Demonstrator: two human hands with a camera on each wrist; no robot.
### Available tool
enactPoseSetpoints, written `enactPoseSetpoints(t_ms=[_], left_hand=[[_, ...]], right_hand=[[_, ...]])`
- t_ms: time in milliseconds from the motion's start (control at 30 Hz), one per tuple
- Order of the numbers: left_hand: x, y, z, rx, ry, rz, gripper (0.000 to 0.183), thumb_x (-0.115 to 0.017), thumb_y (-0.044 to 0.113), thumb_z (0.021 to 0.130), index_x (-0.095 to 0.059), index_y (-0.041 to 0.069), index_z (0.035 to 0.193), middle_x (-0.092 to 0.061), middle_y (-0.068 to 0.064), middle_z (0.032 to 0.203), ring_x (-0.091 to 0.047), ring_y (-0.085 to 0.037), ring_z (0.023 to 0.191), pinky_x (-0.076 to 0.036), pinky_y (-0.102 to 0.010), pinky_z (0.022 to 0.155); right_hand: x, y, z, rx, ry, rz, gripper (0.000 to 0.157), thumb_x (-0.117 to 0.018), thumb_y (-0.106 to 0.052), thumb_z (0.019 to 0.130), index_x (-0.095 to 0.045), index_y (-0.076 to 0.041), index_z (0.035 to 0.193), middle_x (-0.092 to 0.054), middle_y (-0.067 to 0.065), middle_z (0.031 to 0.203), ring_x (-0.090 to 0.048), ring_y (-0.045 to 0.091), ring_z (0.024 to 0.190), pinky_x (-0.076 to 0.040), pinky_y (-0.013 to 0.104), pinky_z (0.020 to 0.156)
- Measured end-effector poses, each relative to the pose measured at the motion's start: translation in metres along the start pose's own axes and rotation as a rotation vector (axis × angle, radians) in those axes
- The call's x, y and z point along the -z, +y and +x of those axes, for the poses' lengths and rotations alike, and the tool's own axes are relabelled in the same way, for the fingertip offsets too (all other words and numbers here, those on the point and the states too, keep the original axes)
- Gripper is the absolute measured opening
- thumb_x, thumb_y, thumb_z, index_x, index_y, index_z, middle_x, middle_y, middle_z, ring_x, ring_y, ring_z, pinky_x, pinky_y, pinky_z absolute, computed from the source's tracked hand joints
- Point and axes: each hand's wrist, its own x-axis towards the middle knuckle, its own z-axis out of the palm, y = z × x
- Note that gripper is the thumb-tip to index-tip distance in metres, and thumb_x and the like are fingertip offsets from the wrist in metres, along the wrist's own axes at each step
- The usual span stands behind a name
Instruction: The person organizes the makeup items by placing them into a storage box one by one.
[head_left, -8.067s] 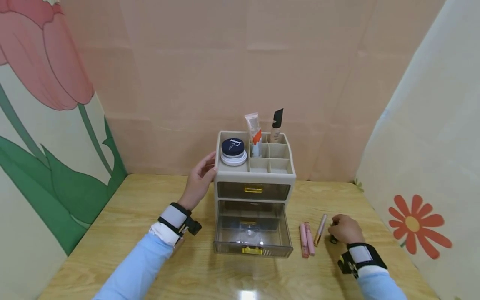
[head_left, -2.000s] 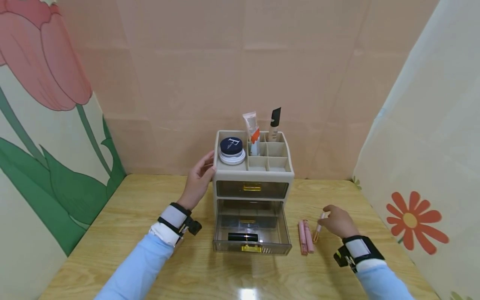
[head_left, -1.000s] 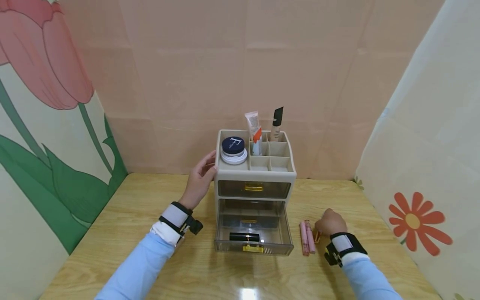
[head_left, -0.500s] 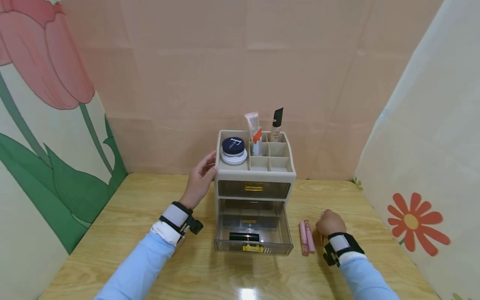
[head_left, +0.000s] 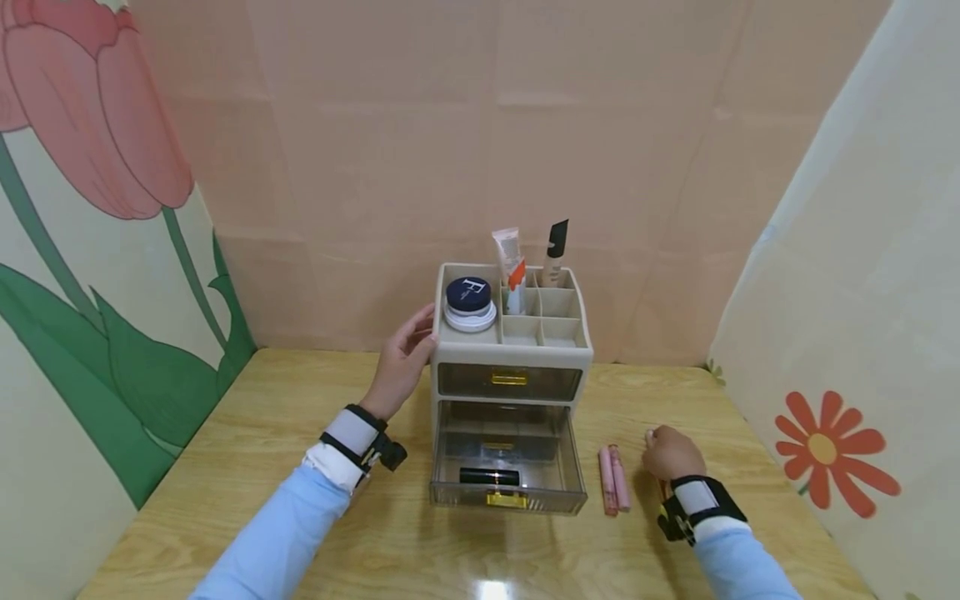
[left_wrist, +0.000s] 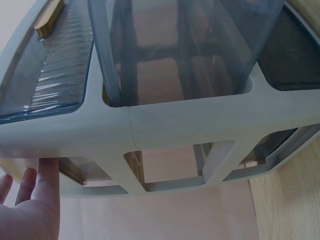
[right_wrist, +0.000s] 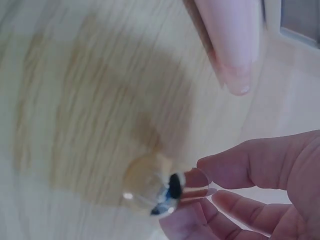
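At the back is a dusty-pink backdrop (head_left: 600, 167), creased in faint lines. On the left, a pale panel (head_left: 45, 517) bears a big pink tulip (head_left: 105, 117) — its green leaves (head_left: 153, 358) spread wide below. Over on the right, a whitish panel (head_left: 862, 275) shows a red flower (head_left: 822, 450) with a yellowish centre. The table (head_left: 315, 383) is light and wood-grained — a bright glare (head_left: 493, 590) shines on its near side.

- left hand (head_left: 397, 371) touches side of the organizer (head_left: 512, 357)
- right hand (head_left: 675, 455) holds a slim tube (head_left: 663, 488), mostly hidden
- black tube (head_left: 489, 477) lies in the pulled-out drawer (head_left: 555, 502)
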Motion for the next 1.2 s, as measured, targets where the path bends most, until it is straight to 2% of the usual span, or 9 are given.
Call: enactPoseSetpoints(t_ms=[67,200,300,533,833,1067,1200], left_hand=[[0.000,0.000,0.000,0.004,-0.001,0.002,0.048,-0.047,0.005,0.099,-0.039,0.000,0.146,-0.049,-0.026,0.135,-0.051,-0.036,0.120,-0.052,-0.038,0.089],[0.000,0.000,0.000,0.012,-0.003,0.007,0.048,-0.047,0.007,0.100,-0.039,0.002,0.147,-0.049,-0.024,0.135,-0.051,-0.034,0.120,-0.052,-0.038,0.090],[0.000,0.000,0.000,0.010,-0.003,0.001,0.048,-0.047,0.006,0.099,-0.039,0.001,0.147,-0.049,-0.025,0.134,-0.052,-0.034,0.120,-0.052,-0.038,0.090],[0.000,0.001,0.000,0.001,-0.001,-0.005,0.048,-0.047,0.004,0.099,-0.040,0.001,0.146,-0.048,-0.026,0.134,-0.052,-0.035,0.119,-0.053,-0.037,0.089],[0.001,0.001,0.000,0.000,0.001,-0.009,0.048,-0.047,0.004,0.099,-0.040,0.000,0.146,-0.049,-0.027,0.134,-0.052,-0.036,0.119,-0.053,-0.036,0.089],[0.001,0.002,0.000,0.003,0.000,-0.011,0.048,-0.047,0.006,0.099,-0.040,0.002,0.146,-0.049,-0.026,0.134,-0.051,-0.035,0.119,-0.052,-0.036,0.090],[0.001,0.001,0.000,0.004,-0.002,-0.011,0.048,-0.048,0.006,0.099,-0.040,0.002,0.146,-0.049,-0.026,0.135,-0.051,-0.035,0.120,-0.052,-0.037,0.090]], right_hand=[[0.003,0.002,-0.002,0.027,0.029,0.006,0.039,-0.046,-0.015,0.097,-0.054,0.020,0.113,-0.060,0.035,0.103,-0.060,0.043,0.085,-0.050,0.054,0.075],[0.014,0.003,-0.008,0.096,0.092,0.006,0.043,-0.057,-0.008,0.084,-0.052,0.021,0.115,-0.060,0.037,0.103,-0.060,0.047,0.086,-0.050,0.056,0.073],[0.028,-0.004,-0.016,0.129,0.115,0.003,0.049,-0.060,-0.003,0.076,-0.050,0.020,0.117,-0.061,0.035,0.098,-0.061,0.044,0.081,-0.050,0.054,0.068],[0.058,-0.031,-0.034,0.151,0.106,0.039,0.052,-0.058,0.002,0.077,-0.046,0.018,0.125,-0.062,0.032,0.094,-0.061,0.035,0.074,-0.050,0.045,0.058],[0.088,-0.065,-0.059,0.228,0.127,0.049,0.053,-0.059,0.002,0.081,-0.045,0.011,0.131,-0.059,0.031,0.101,-0.059,0.028,0.070,-0.045,0.034,0.046],[0.110,-0.100,-0.084,0.355,0.182,0.016,0.054,-0.060,0.006,0.079,-0.050,0.004,0.132,-0.062,0.024,0.103,-0.062,0.035,0.083,-0.046,0.032,0.050],[0.119,-0.118,-0.098,0.433,0.207,0.008,0.054,-0.061,0.008,0.078,-0.053,0.002,0.131,-0.063,0.022,0.102,-0.063,0.036,0.084,-0.045,0.032,0.050]])
